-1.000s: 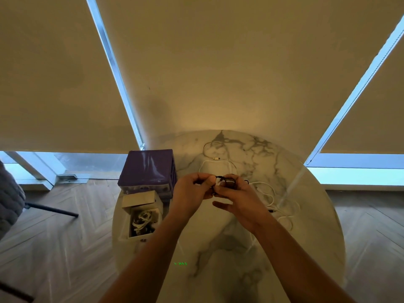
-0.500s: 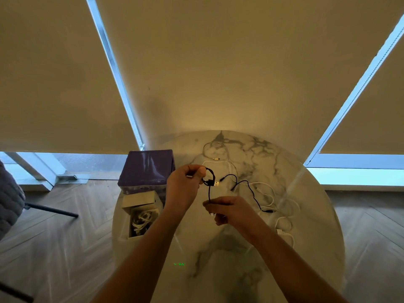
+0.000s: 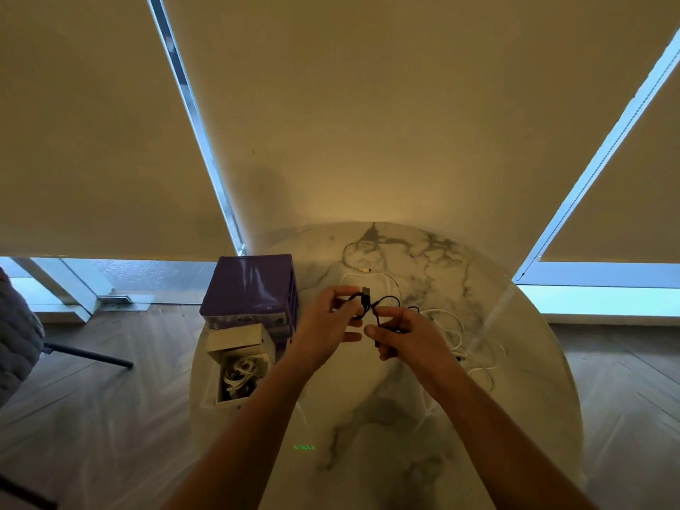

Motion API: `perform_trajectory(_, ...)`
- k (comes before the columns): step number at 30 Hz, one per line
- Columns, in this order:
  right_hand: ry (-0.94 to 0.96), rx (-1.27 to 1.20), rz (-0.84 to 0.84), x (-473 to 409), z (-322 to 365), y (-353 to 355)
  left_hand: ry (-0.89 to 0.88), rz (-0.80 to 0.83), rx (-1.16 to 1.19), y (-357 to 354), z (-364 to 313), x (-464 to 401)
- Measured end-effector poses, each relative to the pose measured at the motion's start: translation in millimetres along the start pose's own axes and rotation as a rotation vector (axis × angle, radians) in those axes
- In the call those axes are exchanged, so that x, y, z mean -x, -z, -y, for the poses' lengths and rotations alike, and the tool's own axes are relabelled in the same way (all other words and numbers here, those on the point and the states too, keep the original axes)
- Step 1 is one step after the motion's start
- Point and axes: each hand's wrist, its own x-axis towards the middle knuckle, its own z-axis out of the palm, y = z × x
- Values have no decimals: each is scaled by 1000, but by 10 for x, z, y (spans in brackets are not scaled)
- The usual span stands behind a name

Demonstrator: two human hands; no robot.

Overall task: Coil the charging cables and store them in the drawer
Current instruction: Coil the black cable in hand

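Both hands up over the round marble table [image 3: 368,428], mid-table, working one black cable [image 3: 371,307]. Left hand [image 3: 327,325] pinches a small coil of it between thumb and fingers, the plug end sticking up just above the fingertips. Right hand [image 3: 408,333] has its fingers curled round the cable's free run, just right of the coil; hands nearly touching. The rest of the black cable trails off behind the right hand toward the table's right side.

White cables [image 3: 456,336] lie loose on the marble under and right of the right hand, loops running out near the right rim but not clearly over it. Another white cable [image 3: 362,268] sits at the far side of the table, well inside the rim.

Purple drawer unit [image 3: 250,288] stands at the table's left edge, far-left of the left hand. One drawer [image 3: 239,366] is pulled out toward the camera, right at the left rim, with coiled cables already inside. Can't tell if its corner overhangs.

Free marble: the near half of the table, between the forearms and toward the near rim. Chair [image 3: 18,340] stands left on the wood floor, well apart from the table.
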Motion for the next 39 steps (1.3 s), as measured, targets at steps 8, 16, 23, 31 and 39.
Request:
perform_trajectory(8, 218, 268, -90, 22, 61, -23, 96, -57, 64, 15, -12, -33)
perform_trajectory(16, 300, 332, -284, -50, 66, 21, 298, 122, 301, 65, -22, 20)
perform_trajectory(23, 222, 278, -223, -48, 91, 22, 245, 121, 250, 76, -34, 13)
perform_trajectory(31, -22, -221, 45, 6, 151, 34, 174, 45, 54, 67, -57, 22)
perform_trajectory(39, -170, -260, 155, -5, 153, 56, 36, -9, -70, -5, -67, 40)
